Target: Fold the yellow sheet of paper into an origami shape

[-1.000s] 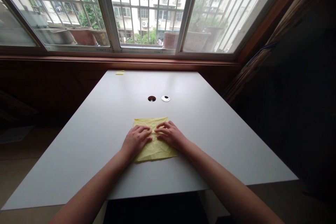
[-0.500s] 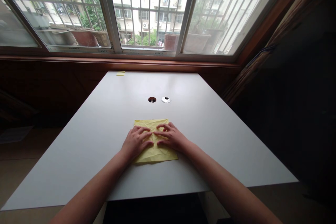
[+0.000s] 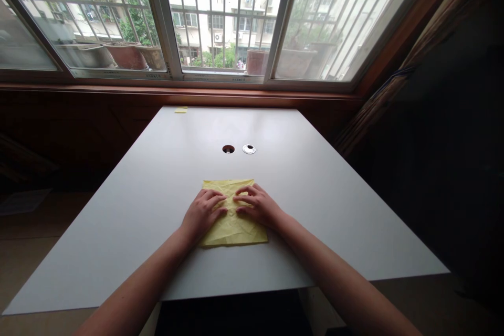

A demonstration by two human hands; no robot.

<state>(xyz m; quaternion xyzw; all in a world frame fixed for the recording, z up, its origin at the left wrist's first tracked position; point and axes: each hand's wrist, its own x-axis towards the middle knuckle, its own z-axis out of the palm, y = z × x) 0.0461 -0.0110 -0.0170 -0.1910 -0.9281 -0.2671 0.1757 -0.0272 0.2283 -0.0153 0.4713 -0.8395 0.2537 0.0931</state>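
Observation:
A creased yellow sheet of paper (image 3: 232, 228) lies flat on the white table (image 3: 157, 178), near its front edge. My left hand (image 3: 202, 212) rests on the sheet's left half with its fingers spread and pressed down. My right hand (image 3: 258, 205) lies on the right half, fingers also flat. The fingertips of both hands nearly meet over the sheet's middle. Neither hand grips anything.
A round cable hole (image 3: 228, 149) and its loose silver cap (image 3: 248, 149) sit beyond the sheet. A small yellow scrap (image 3: 180, 110) lies at the table's far edge. Barred windows (image 3: 220, 16) run behind the table. A dark curtain (image 3: 433, 89) hangs on the right.
Both hands stay on the yellow sheet. The fingers have shifted slightly along its middle. The sheet itself has hardly moved.

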